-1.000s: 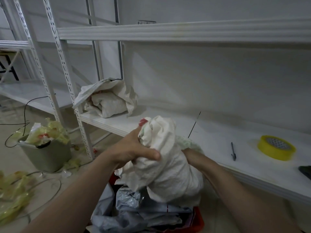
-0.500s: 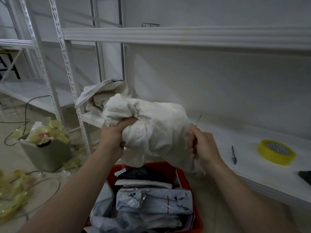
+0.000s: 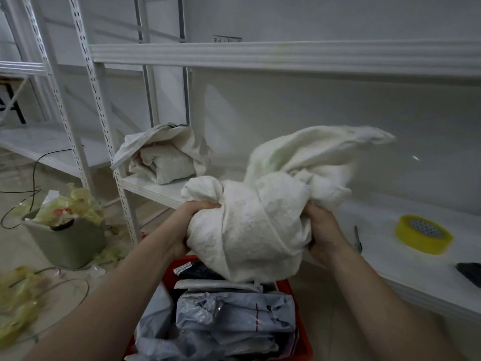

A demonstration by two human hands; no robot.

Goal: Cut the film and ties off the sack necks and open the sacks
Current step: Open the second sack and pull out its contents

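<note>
I hold a white woven sack (image 3: 250,230) in the air above a red crate (image 3: 294,290). My left hand (image 3: 182,227) grips its bunched left end. My right hand (image 3: 322,233) clutches its right side, where loose sack cloth flaps up and to the right, blurred. A second white sack (image 3: 166,152) lies open on the white shelf (image 3: 156,188) behind. Any cutter in my right hand is hidden.
The red crate holds grey plastic mailer parcels (image 3: 234,316). On the shelf at right lie a yellow tape roll (image 3: 423,234), a pen (image 3: 358,237) and a dark object (image 3: 471,273). A green bin (image 3: 67,235) full of yellow film stands on the floor at left, with more film and cables around.
The sack was lifted out of the crate and turned on its side. Its loose end now swings up to the right, and my right hand has shifted onto its right side.
</note>
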